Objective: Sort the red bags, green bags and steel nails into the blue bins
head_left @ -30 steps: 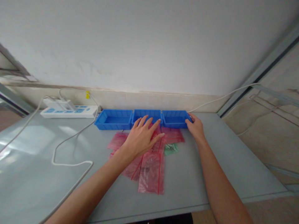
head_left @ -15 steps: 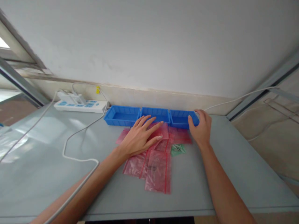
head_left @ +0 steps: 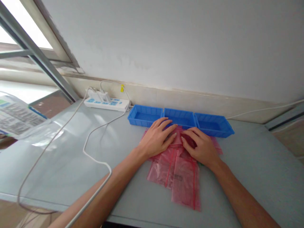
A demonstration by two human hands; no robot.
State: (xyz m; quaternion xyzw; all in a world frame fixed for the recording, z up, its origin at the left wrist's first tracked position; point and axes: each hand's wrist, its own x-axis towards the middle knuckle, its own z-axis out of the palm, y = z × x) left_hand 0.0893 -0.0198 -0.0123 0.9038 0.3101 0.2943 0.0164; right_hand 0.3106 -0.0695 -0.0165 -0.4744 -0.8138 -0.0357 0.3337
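Observation:
Several pink zip bags lie overlapping on the table in front of a row of blue trays. My left hand rests flat on the upper left of this pile, fingers spread. From the right, my right hand touches the upper part of the pile, its fingers bent and its thumb apart from the forefinger. Both sets of fingertips are close together over the bags. A sliver of a green bag shows below my right hand, which covers the rest.
Three blue trays, left, middle and right, stand along the wall. A white power strip with plugs is left of them. A white cable loops across the table, and clear plastic packaging lies far left.
My right hand has left the right end of the right tray and come down to the bags beside my left hand. The right tray now sits angled. The view has turned left.

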